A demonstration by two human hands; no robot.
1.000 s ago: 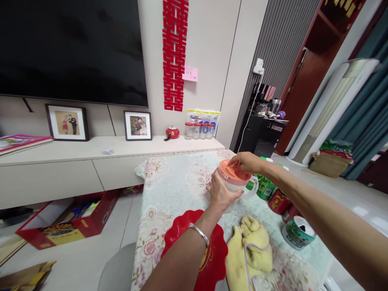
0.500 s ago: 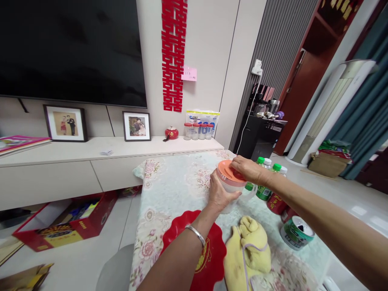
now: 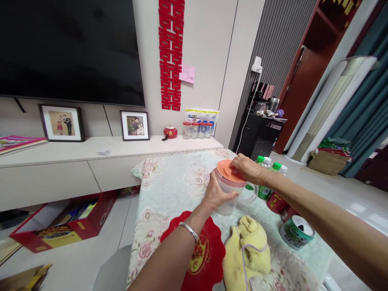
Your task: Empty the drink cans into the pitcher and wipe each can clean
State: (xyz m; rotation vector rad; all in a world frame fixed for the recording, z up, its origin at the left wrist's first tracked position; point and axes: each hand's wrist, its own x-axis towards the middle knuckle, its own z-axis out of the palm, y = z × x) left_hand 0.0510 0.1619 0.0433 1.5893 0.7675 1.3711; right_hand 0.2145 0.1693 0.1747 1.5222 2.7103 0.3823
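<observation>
A translucent plastic pitcher (image 3: 228, 204) with a clear handle on its right stands on the flowered tablecloth. Its orange lid (image 3: 226, 171) sits on top. My left hand (image 3: 216, 193) wraps round the pitcher's near left side, thumb across the front. My right hand (image 3: 247, 169) grips the lid from above at its right side; its fingertips are partly hidden. Below the pitcher lies a crumpled yellow cloth (image 3: 248, 254). A red scalloped tray (image 3: 212, 258) lies partly under my left forearm.
Bottles with green and white caps, red cans (image 3: 275, 202) and a green can (image 3: 297, 232) stand to the right, near my right forearm. Behind the table, a white cabinet (image 3: 106, 161) holds framed photos, a red pot (image 3: 170, 131) and jars.
The view has shifted slightly. Both hands keep nearly the same hold on the pitcher and lid, and my left wrist sits slightly further left.
</observation>
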